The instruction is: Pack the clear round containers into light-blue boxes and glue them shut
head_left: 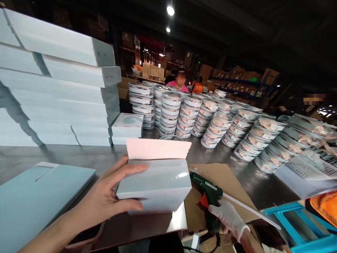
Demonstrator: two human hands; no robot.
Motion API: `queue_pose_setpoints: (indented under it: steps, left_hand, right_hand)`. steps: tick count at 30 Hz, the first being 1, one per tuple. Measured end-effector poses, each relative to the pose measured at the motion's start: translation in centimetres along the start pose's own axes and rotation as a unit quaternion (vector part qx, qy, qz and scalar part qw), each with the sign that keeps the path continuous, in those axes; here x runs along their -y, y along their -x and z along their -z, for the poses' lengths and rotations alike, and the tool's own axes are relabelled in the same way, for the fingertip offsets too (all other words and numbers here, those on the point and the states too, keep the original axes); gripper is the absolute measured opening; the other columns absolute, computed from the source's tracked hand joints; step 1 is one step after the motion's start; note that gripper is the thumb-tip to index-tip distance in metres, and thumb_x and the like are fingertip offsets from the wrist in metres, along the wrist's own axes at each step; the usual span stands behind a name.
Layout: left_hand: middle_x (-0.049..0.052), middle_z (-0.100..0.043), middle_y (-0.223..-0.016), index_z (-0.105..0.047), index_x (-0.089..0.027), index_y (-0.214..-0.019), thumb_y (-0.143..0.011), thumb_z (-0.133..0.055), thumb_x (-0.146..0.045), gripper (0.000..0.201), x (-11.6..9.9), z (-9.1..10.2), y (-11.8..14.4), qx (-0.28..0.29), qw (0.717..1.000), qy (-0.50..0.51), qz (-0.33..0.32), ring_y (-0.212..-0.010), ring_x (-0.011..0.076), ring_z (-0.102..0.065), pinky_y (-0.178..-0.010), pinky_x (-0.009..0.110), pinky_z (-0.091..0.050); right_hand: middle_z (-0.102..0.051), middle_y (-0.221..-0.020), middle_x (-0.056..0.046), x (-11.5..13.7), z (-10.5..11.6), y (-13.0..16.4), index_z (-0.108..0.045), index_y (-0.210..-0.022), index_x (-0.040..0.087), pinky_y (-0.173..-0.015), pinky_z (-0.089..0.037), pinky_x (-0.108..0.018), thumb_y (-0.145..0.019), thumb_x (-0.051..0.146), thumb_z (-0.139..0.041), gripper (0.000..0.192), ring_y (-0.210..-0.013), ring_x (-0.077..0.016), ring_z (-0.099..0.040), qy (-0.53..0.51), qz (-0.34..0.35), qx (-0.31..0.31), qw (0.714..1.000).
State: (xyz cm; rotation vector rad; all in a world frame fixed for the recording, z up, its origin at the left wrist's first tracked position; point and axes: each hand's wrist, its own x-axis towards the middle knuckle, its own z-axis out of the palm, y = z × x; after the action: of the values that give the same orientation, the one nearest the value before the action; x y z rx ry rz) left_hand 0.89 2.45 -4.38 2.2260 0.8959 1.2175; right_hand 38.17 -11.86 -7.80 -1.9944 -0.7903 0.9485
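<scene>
A white cardboard box point(158, 181) lies on the steel table with its flap point(158, 149) raised at the far side. My left hand point(116, 189) grips the box's left end, thumb on the near face and fingers over the top. In my right hand point(229, 214), which wears a white glove, is a dark green hot glue gun point(207, 188) with a red trigger. A long pale glue stick point(252, 211) sticks out of its back. The gun's nozzle is close to the box's right end; whether they touch I cannot tell. Brown cardboard point(223, 170) lies beneath the gun.
White boxes point(65, 88) are stacked high at the left, with a smaller printed box point(128, 121) beside them. Several stacks of round clear-lidded containers point(171, 112) fill the far side. A pale blue flat box point(39, 200) lies near left; a blue plastic frame point(297, 225) stands near right. People are beyond.
</scene>
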Motion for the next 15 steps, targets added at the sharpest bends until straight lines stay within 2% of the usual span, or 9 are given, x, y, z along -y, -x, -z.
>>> queue_pose_setpoints:
  steps: [2,5,8,11,15]
  left_hand:
    - [0.007,-0.068,-0.136,-0.069,-0.039,-0.128,-0.081,-0.077,-0.048,0.049,0.1,0.0,0.3,0.0,1.0,-0.017,0.006,-0.135,0.0406,-0.056,-0.102,0.054,-0.056]
    - [0.005,-0.073,-0.132,-0.068,-0.04,-0.128,-0.086,-0.071,-0.055,0.045,0.3,0.2,0.4,-0.021,0.999,-0.04,0.031,-0.147,0.0415,-0.043,-0.114,0.065,-0.041]
    - [0.005,-0.073,-0.133,-0.069,-0.039,-0.126,-0.088,-0.064,-0.066,0.047,0.3,0.7,-0.2,-0.052,0.997,-0.023,0.047,-0.146,0.0401,-0.046,-0.117,0.066,-0.035]
    - [0.006,-0.072,-0.136,-0.07,-0.038,-0.125,-0.083,-0.064,-0.073,0.054,0.6,1.2,-1.3,-0.057,0.996,-0.03,0.056,-0.14,0.0406,-0.053,-0.115,0.066,-0.037]
    - [0.009,-0.072,-0.133,-0.071,-0.033,-0.125,-0.082,-0.068,-0.07,0.057,1.1,1.4,-2.6,-0.037,0.997,-0.057,0.041,-0.132,0.0397,-0.06,-0.112,0.062,-0.044]
  right_hand:
    - [-0.059,-0.045,-0.003,-0.3,-0.3,0.4,-0.064,-0.05,0.022,-0.038,-0.046,-0.029,-0.07,0.055,-0.069,0.039,-0.038,-0.0194,-0.058,-0.081,-0.001,0.043,0.996]
    - [-0.062,-0.052,-0.004,0.2,-0.3,0.4,-0.065,-0.059,0.024,-0.052,-0.058,-0.037,-0.07,0.072,-0.059,0.05,-0.054,-0.0245,-0.068,-0.178,0.043,0.067,0.981]
    - [-0.074,-0.081,-0.01,2.6,-0.5,-0.7,-0.072,-0.082,0.026,-0.071,-0.063,-0.046,-0.068,0.085,-0.047,0.066,-0.086,-0.0308,-0.076,-0.279,0.14,0.075,0.947]
    - [-0.076,-0.101,-0.011,6.7,-1.2,-2.5,-0.074,-0.098,0.027,-0.085,-0.061,-0.051,-0.069,0.076,-0.054,0.06,-0.108,-0.0332,-0.072,-0.343,0.232,0.085,0.906]
    - [-0.077,-0.1,-0.009,11.4,-2.5,-4.3,-0.073,-0.098,0.025,-0.093,-0.059,-0.049,-0.065,0.05,-0.063,0.043,-0.113,-0.0328,-0.071,-0.325,0.273,0.072,0.903]
